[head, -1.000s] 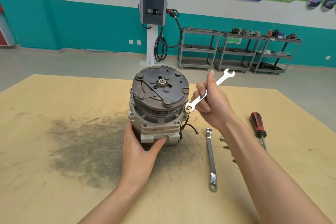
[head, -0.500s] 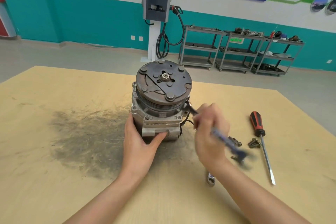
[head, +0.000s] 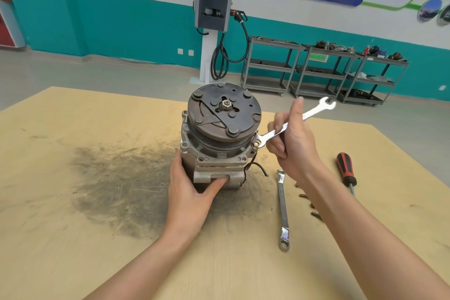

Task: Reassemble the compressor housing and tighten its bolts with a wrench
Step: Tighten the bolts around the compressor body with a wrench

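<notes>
The grey compressor (head: 216,151) stands upright on the wooden table (head: 73,238), its dark round clutch plate facing up. My left hand (head: 192,192) clasps its lower housing from the near left side. My right hand (head: 292,143) grips a silver open-end wrench (head: 294,124) by the shaft. The wrench's lower jaw sits on a brass-coloured bolt (head: 256,144) at the housing's right flange; its other end points up and to the right.
A second silver wrench (head: 282,209) lies on the table right of the compressor. A red-and-black screwdriver (head: 345,170) lies further right, with small loose bolts (head: 314,212) between them. A dark smudge (head: 117,182) covers the table on the left. Grey shelving carts (head: 323,70) stand behind.
Half a second ago my right hand had swung the wrench handle down toward me. It is now raised again, with the handle up to the right and the jaw on the bolt.
</notes>
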Available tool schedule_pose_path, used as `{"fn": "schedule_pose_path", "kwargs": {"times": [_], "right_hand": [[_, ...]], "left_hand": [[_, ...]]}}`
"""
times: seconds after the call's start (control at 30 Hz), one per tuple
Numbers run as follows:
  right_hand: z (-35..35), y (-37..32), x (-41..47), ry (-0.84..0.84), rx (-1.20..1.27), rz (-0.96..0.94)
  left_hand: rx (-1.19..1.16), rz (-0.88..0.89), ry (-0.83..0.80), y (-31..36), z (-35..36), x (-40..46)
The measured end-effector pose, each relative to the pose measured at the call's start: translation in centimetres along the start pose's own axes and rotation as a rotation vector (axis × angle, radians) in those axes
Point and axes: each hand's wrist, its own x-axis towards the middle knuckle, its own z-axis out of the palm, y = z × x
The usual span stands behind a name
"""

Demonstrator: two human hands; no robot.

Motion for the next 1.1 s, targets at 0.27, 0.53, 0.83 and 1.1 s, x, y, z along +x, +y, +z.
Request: {"fn": "schedule_pose_path", "kwargs": {"times": [0.27, 0.53, 0.83, 1.1], "right_hand": [[0.3, 1.9, -0.5, 0.108, 0.124, -0.046], [2.4, 4.2, -6.2, 0.225, -0.412, -0.537], [0.2, 0.2, -1.4, 0.140, -0.003, -0.175], [0.0, -0.2, 1.4, -0.110, -0.057, 0.133]], "left_hand": [[0.018, 0.006, 0.012, -0.1, 0.1, 0.1], [0.033, 0.017, 0.024, -0.3, 0.3, 0.1], [0.019, 0.007, 0.007, -0.3, 0.2, 0.2], [0.023, 0.003, 0.003, 0.0, 0.1, 0.0]]}}
